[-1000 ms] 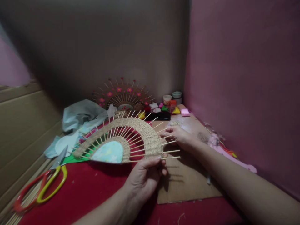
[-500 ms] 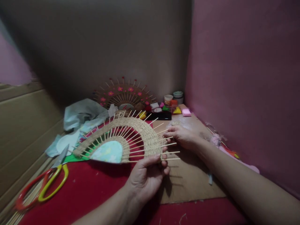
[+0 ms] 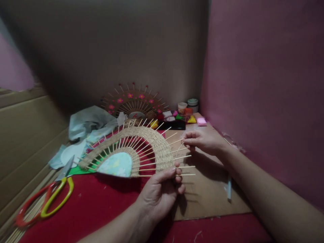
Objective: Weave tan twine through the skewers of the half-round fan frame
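Note:
A half-round woven piece [image 3: 141,145] of tan cord on radiating bamboo sticks, with a pale blue-green centre, is held a little above a red cloth [image 3: 101,206]. My left hand [image 3: 158,192] is closed on its near right end, thumb on top of the lowest sticks. My right hand [image 3: 204,140] hovers by the stick tips on the right, fingers pinched on a thin strand of cord [image 3: 181,148] that curves back to the weave.
A cardboard sheet [image 3: 207,189] lies under my right arm with a white stick [image 3: 229,187] on it. Scissors [image 3: 48,199] with yellow and orange handles lie at left. A finished flowered fan piece [image 3: 133,103], a black phone [image 3: 173,125], coloured clay lumps and cups stand at the back.
My right hand has lifted off the cardboard and moved up and back, drawing the strand away from the weave. My left hand keeps its hold.

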A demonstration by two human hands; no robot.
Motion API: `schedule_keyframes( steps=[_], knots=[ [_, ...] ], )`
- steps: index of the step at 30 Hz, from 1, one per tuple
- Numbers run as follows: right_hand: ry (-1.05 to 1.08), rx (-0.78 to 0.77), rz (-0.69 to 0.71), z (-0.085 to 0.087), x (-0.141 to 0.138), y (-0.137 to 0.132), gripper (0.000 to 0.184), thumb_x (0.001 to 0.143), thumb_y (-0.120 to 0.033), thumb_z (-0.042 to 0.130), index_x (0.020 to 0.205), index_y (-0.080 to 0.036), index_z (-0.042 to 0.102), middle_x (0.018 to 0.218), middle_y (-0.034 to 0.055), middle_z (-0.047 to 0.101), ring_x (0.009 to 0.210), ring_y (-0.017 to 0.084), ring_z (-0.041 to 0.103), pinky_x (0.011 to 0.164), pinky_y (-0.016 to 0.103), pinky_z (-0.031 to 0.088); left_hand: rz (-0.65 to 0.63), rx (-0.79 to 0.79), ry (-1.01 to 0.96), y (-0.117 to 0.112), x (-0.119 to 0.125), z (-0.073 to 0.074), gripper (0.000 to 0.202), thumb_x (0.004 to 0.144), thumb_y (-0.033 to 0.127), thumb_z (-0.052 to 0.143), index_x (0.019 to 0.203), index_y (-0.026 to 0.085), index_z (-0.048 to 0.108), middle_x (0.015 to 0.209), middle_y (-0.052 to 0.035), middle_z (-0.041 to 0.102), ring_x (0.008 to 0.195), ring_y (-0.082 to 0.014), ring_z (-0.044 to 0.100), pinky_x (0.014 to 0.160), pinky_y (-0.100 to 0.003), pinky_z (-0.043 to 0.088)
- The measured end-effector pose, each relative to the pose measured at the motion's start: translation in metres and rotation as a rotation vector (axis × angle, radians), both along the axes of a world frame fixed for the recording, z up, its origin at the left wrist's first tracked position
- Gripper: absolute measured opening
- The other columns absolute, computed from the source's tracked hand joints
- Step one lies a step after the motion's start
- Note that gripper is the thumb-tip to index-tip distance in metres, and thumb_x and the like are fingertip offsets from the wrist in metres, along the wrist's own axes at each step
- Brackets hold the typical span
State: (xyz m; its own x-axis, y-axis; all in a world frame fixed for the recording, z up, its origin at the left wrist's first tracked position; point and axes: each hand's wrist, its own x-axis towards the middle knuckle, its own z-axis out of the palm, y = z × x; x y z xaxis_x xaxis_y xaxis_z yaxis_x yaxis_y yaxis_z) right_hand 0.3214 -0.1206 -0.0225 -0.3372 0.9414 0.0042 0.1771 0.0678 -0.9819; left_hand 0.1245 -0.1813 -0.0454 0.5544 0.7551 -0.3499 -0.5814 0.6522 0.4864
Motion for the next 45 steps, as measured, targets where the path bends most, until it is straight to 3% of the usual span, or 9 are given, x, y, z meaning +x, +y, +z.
schedule_keyframes(
  steps=[3,6,10,15,21,28,36,42,45],
  knots=[
    [-0.15,0.052,-0.004,0.01,0.003,-0.002,0.007,0.073,-0.023,0.057,0.072,-0.016,0.056,0.06,-0.0009,0.053,0.055,0.01,0.047,0.055,0.025,0.035,-0.001,0.017,-0.002,0.0,0.0,-0.003,0.013,0.075,0.003,0.05,0.085,0.005,0.057,0.071,-0.0033,0.052,0.058,-0.009,0.046,0.052,-0.024,0.035],
    [-0.321,0.157,-0.109,0.016,0.0,-0.004,0.005,0.074,-0.021,0.054,0.073,-0.017,0.056,0.06,-0.0001,0.055,0.057,0.011,0.048,0.056,0.025,0.036,-0.004,0.021,0.0,0.0,0.0,-0.005,0.013,0.075,0.003,0.05,0.086,0.005,0.057,0.071,-0.0032,0.052,0.058,-0.0088,0.046,0.053,-0.024,0.035],
    [-0.509,0.272,-0.152,0.012,-0.007,-0.002,0.008,0.076,-0.017,0.05,0.068,-0.017,0.053,0.063,0.0011,0.055,0.059,0.012,0.047,0.055,0.024,0.036,-0.009,0.012,0.006,0.0,0.001,-0.005,0.013,0.075,0.003,0.051,0.086,0.006,0.057,0.07,-0.0026,0.052,0.057,-0.0084,0.046,0.053,-0.024,0.036],
    [-0.469,0.34,-0.258,-0.002,-0.012,0.006,0.007,0.077,-0.016,0.046,0.073,-0.018,0.052,0.065,0.0014,0.055,0.058,0.012,0.046,0.054,0.024,0.036,-0.003,0.015,0.019,0.0,0.001,-0.004,0.014,0.075,0.003,0.05,0.086,0.007,0.057,0.07,-0.0027,0.052,0.057,-0.0086,0.047,0.052,-0.024,0.036],
    [-0.378,0.446,-0.394,-0.002,-0.014,0.01,0.009,0.075,-0.022,0.051,0.067,-0.019,0.051,0.064,0.0001,0.053,0.06,0.012,0.047,0.056,0.024,0.036,-0.009,0.014,0.018,-0.001,0.001,-0.005,0.014,0.074,0.003,0.051,0.087,0.006,0.058,0.07,-0.0034,0.052,0.057,-0.0086,0.047,0.052,-0.024,0.037],
    [-0.199,0.466,-0.398,-0.002,-0.02,0.015,0.007,0.074,-0.023,0.054,0.068,-0.019,0.052,0.063,-0.0008,0.05,0.059,0.012,0.044,0.057,0.026,0.034,0.0,0.01,0.045,-0.002,0.002,-0.004,0.014,0.075,0.003,0.051,0.087,0.006,0.058,0.071,-0.0034,0.053,0.057,-0.0081,0.047,0.054,-0.023,0.038],
    [-0.069,0.236,-0.275,0.014,-0.028,0.022,0.005,0.068,-0.017,0.058,0.064,-0.017,0.056,0.059,-0.0012,0.051,0.053,0.009,0.041,0.049,0.024,0.03,-0.025,0.032,0.015,-0.005,0.001,-0.006,0.016,0.074,0.004,0.052,0.089,0.006,0.058,0.071,-0.003,0.053,0.057,-0.0082,0.047,0.052,-0.023,0.036],
    [0.305,-0.303,0.068,0.009,-0.02,0.044,0.011,0.064,-0.017,0.063,0.062,-0.014,0.053,0.052,-0.0033,0.048,0.046,0.007,0.04,0.05,0.024,0.033,-0.057,0.046,0.014,-0.015,0.003,-0.004,0.017,0.073,0.004,0.055,0.089,0.005,0.059,0.071,-0.0027,0.051,0.056,-0.0082,0.047,0.051,-0.024,0.036],
    [0.388,-0.395,0.059,0.005,-0.031,0.041,0.012,0.066,-0.017,0.059,0.059,-0.015,0.049,0.045,-0.0053,0.041,0.042,0.007,0.035,0.051,0.025,0.036,-0.074,0.062,-0.014,-0.017,0.002,-0.001,0.019,0.074,0.006,0.055,0.092,0.006,0.059,0.074,-0.0029,0.052,0.057,-0.0083,0.047,0.052,-0.024,0.037]
  ],
)
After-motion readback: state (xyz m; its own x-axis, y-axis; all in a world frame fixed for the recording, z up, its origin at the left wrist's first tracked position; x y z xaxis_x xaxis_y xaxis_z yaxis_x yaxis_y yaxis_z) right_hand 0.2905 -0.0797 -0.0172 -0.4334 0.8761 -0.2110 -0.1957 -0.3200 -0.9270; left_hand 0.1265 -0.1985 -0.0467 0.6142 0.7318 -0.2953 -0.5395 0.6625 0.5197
